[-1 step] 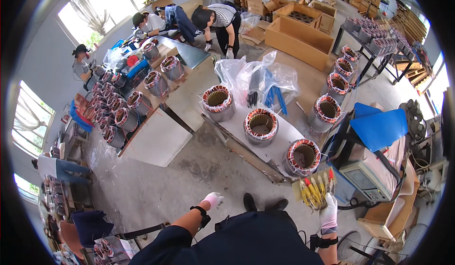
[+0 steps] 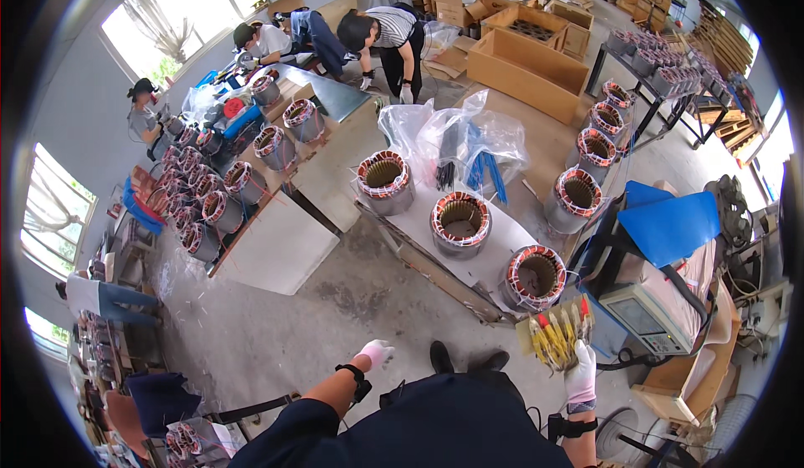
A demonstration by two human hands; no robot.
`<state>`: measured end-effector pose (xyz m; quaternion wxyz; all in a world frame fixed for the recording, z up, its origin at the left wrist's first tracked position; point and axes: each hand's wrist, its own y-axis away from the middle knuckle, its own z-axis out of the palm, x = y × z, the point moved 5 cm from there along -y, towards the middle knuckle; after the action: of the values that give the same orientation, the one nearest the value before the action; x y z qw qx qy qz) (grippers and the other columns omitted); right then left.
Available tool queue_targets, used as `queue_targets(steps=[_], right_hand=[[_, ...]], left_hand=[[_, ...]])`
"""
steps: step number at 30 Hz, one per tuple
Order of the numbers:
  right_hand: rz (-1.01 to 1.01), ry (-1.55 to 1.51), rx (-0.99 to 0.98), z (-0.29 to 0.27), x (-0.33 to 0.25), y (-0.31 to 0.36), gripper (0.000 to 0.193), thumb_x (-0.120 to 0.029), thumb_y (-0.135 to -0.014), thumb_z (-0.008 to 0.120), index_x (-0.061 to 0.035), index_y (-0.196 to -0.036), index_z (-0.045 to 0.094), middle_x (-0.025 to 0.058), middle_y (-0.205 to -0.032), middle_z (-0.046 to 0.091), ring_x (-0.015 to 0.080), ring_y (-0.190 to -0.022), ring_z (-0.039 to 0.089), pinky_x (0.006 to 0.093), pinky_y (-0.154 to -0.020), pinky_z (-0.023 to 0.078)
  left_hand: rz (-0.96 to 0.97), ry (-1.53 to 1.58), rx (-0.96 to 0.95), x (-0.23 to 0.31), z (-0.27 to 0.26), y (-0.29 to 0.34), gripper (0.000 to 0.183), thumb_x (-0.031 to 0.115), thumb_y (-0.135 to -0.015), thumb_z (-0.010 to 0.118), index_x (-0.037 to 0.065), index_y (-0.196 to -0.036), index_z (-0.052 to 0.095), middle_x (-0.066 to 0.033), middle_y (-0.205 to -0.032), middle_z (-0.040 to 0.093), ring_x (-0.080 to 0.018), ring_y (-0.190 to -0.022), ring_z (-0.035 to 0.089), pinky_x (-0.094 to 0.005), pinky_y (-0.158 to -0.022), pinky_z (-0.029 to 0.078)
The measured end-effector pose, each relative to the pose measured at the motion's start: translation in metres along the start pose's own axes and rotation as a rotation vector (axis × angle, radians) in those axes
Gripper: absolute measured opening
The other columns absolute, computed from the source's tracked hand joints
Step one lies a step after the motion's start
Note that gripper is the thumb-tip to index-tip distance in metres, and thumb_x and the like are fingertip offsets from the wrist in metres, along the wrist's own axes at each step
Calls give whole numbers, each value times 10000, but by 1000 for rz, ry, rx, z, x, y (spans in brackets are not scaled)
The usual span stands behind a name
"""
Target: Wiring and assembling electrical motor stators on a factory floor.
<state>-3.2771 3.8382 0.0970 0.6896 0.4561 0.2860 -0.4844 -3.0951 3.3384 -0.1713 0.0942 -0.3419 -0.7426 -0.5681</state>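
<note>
My right hand (image 2: 580, 376), in a white glove, reaches to the right end of a row of yellow clips (image 2: 553, 342) with red parts. Its fingers are pressed together against them; whatever they hold is hidden. The clips lie on a small tan board (image 2: 526, 334) at the table's near corner. Just behind stands a stator (image 2: 534, 280), a grey metal cylinder with orange windings laced in white. My left hand (image 2: 377, 352), also gloved, hangs over the floor with its fingers loosely apart and nothing in them.
More stators (image 2: 461, 225) stand on the table, near clear plastic bags (image 2: 452, 137) with blue and black leads. On the right are a test instrument (image 2: 641, 321) and a blue folder (image 2: 670, 225). Several people work at the far left; one person (image 2: 389, 37) bends behind the tables.
</note>
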Motion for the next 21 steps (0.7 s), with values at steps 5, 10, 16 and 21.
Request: queue_targets(steps=[5,10,16,21], right_hand=[[14,3,13,-1,1,-1,435,-219,-1006,561,56,-1341,529,119,-1249,644,216,-1094,653,357,-969,508],[-1,11,11,1,-1,0,409,-228,-1011,557,43,-1317,553,121,-1244,652,224,-1101,657,367,-972,512],[10,25,-10,2,-1,-2,447,-240,-1001,573,58,-1332,538,121,-1245,645,215,-1098,648,357,-976,501],[4,30,16,-1,0,0,445,-241,-1002,574,57,-1331,541,120,-1241,647,212,-1092,649,354,-973,501]], left_hand=[[-3,-17,9,-9,-3,0,464,357,-935,571,-21,-1185,669,-214,-1186,691,-376,-1141,631,-394,-968,490],[-85,125,0,22,-6,27,343,268,-924,569,-21,-1056,699,-151,-970,734,-283,-871,708,-365,-811,541],[-25,136,16,17,-7,24,312,237,-921,555,-25,-1014,699,-127,-907,728,-248,-788,703,-357,-749,551],[-49,118,-15,18,-8,21,313,226,-939,572,-41,-1061,682,-131,-960,729,-235,-848,707,-345,-768,564]])
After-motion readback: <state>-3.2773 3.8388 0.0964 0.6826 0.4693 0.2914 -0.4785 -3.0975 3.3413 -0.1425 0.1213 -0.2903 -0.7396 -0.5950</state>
